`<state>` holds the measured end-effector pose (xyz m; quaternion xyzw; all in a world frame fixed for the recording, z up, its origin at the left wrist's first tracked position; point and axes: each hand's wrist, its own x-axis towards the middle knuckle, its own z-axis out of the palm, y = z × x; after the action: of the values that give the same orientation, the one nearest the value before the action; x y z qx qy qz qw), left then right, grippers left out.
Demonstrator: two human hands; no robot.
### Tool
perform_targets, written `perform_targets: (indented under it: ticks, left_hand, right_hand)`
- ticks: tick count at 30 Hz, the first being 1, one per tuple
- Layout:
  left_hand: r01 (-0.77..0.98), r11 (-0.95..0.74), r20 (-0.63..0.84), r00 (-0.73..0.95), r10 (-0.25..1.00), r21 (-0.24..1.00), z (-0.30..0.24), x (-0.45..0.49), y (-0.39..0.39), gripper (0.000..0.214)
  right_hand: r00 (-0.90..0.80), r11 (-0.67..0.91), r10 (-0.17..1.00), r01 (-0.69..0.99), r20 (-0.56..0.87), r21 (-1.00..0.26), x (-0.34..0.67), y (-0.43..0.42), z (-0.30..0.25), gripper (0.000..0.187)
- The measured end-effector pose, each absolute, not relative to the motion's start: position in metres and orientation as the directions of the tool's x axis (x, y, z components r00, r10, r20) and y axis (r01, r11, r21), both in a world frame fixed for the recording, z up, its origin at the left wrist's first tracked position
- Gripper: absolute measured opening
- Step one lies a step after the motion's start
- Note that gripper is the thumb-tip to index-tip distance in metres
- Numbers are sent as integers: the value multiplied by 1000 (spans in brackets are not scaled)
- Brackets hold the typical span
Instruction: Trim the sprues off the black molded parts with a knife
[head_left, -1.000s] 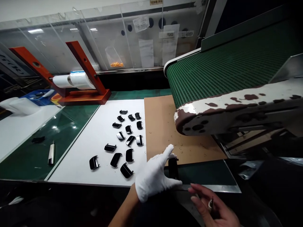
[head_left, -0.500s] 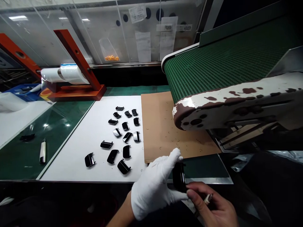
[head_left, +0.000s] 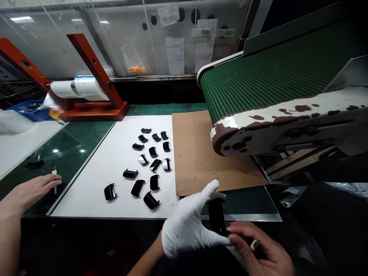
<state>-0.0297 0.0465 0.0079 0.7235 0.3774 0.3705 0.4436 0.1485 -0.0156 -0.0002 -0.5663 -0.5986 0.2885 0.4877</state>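
My left hand (head_left: pixel 189 224), in a white glove, holds a glossy black plastic part (head_left: pixel 217 216) between thumb and fingers just off the table's front edge. Bare, my right hand (head_left: pixel 260 249) has thumb and forefinger closed at the part's lower right edge. A slim tool with a whitish end (head_left: pixel 254 244) is tucked in that same hand; its working tip is hidden. Several similar black plastic parts (head_left: pixel 151 200) lie spread over a white sheet (head_left: pixel 92 188) to the left.
From the left, a co-worker's hand (head_left: pixel 36 189) rests over a white-handled knife (head_left: pixel 55 173) on the green mat. Brown cardboard (head_left: pixel 191 153) with small curled scraps lies under a green conveyor belt (head_left: pixel 258 76). An orange stand (head_left: pixel 97 111) bears film rolls (head_left: pixel 87 88).
A co-worker's hand has come in from the left onto the white-handled knife. The black part in my left hand has tilted slightly. My right hand has shifted a little right.
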Motion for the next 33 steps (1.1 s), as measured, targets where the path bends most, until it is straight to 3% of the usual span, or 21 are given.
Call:
perform_targets:
  ticks: [3, 4, 7, 9, 12, 14, 16, 19, 23, 33]
  left_hand:
    - [102, -213, 156, 402, 902, 972, 6, -28, 43, 113]
    - [49, -168, 135, 394, 909, 985, 6, -28, 41, 112]
    - [-52, -81, 95, 388, 917, 995, 5, -27, 38, 112]
    - [-79, -63, 88, 385, 919, 995, 5, -26, 37, 113]
    - [-129, -25, 72, 374, 925, 991, 4, -25, 35, 116]
    - [-159, -7, 66, 368, 928, 987, 4, -23, 33, 117]
    - [-188, -5, 75, 366, 927, 982, 5, -21, 31, 117]
    - [-234, 8, 78, 355, 932, 972, 7, -17, 28, 115]
    - [-274, 17, 81, 344, 935, 962, 9, -14, 25, 111]
    - [-236, -50, 137, 368, 919, 970, 14, -19, 26, 106]
  right_hand:
    - [55, 123, 988, 280, 144, -952, 159, -14, -3, 59]
    - [70, 65, 994, 253, 86, -965, 163, -14, -3, 63]
    - [118, -90, 991, 289, -58, -953, 171, -14, 0, 44]
    - [91, -111, 992, 364, -83, -925, 175, -13, 6, 36]
    - [-28, 2, 1000, 472, -13, -882, 175, -8, 22, 36]
    - [-139, 124, 989, 538, 58, -834, 170, -4, 34, 50]
    - [-239, 250, 963, 609, 126, -753, 164, -1, 46, 66]
    - [-291, 355, 934, 714, 205, -603, 157, 3, 55, 67]
    - [-302, 403, 912, 782, 277, -475, 155, 4, 55, 64]
    - [-335, 425, 900, 819, 280, -386, 151, 6, 54, 80]
